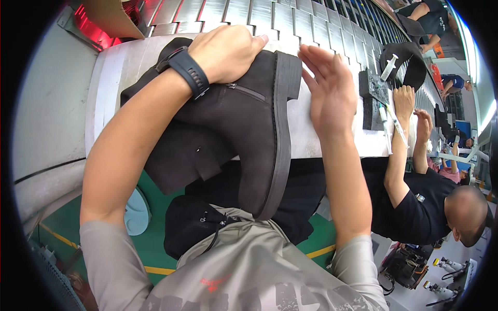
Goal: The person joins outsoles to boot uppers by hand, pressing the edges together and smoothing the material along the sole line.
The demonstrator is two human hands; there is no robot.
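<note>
A dark ankle boot [244, 116] lies on its side at the table's near edge, its sole turned right, toe toward me. A short zipper runs along its side near the heel. My left hand [225, 54], with a dark watch on the wrist, is closed on the boot's upper by the heel; its fingertips are partly hidden. My right hand [332, 88] is raised beside the heel, apart from the sole, with fingers stretched out and nothing in it. Dark material with a small hole [189, 150] hangs below my left forearm; I cannot tell whether it belongs to this boot.
Beyond the white tabletop [111, 83] runs a metal slat conveyor [270, 20]. To the right are a black block [372, 96], several syringes [389, 67] and another dark boot [415, 67] by a co-worker's hands [404, 101]. A cardboard piece [111, 18] stands far left, near red light.
</note>
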